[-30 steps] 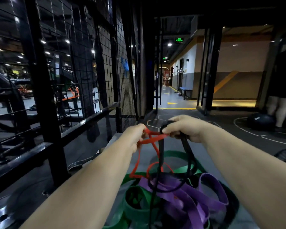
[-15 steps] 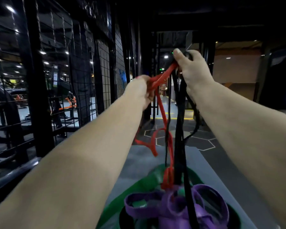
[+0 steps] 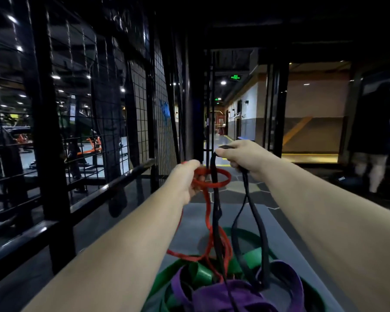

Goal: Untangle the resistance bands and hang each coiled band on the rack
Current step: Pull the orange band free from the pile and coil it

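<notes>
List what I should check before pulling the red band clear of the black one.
1. Left hand grips the thin red rubber band: ok.
2. Right hand grips the black rubber band: ok.
3. Red separated from black: not ok; a black strand appears to run through the red loop beside the left hand.
4. Lower ends clear of the pile: not ok; both run down into the wide purple band and green band.
5. Free hook on the black metal mesh rack: cannot tell; no hook shows.
</notes>
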Demonstrator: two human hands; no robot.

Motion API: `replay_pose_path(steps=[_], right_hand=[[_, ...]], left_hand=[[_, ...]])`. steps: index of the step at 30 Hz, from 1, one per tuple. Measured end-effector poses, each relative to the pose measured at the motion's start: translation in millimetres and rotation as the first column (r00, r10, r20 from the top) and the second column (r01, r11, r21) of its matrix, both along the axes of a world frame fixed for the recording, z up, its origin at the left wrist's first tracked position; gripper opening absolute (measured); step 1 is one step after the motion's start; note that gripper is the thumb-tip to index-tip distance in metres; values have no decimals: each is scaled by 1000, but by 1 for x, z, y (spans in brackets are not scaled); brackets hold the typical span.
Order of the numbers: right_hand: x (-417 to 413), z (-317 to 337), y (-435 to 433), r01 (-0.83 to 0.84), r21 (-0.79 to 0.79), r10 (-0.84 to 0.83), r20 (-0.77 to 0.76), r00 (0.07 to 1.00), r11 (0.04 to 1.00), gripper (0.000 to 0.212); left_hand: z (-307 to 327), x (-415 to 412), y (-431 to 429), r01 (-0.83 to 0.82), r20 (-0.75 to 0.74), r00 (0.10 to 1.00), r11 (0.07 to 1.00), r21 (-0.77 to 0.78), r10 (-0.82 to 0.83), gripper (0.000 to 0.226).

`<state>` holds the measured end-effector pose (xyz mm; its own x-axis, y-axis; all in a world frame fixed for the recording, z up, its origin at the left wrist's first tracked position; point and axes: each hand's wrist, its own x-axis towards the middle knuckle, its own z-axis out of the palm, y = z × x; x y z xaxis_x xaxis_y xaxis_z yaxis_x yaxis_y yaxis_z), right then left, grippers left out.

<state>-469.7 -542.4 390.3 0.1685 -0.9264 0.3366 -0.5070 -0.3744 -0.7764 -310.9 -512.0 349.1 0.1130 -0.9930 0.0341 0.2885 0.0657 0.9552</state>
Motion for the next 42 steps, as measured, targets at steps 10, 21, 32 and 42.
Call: replay_pose_path(steps=[10, 21, 32, 42], right_hand=[[7, 8, 17, -96, -18, 98, 199, 975, 995, 35], [7, 5, 39, -72, 252, 30, 167, 986, 965, 16], [15, -26, 37, 15, 313, -23, 22, 999, 950, 13], [24, -43, 36, 94, 327, -126, 79, 989, 940, 13]], left_hand=[[-10, 4, 4, 230, -11, 971, 953, -197, -237, 23], [-9, 8, -6, 5, 306, 949, 969, -247, 73, 8], [-24, 7, -8, -60, 294, 942, 944, -325, 161, 16], [-18, 2, 7, 45, 326, 939, 898, -437, 112, 27]])
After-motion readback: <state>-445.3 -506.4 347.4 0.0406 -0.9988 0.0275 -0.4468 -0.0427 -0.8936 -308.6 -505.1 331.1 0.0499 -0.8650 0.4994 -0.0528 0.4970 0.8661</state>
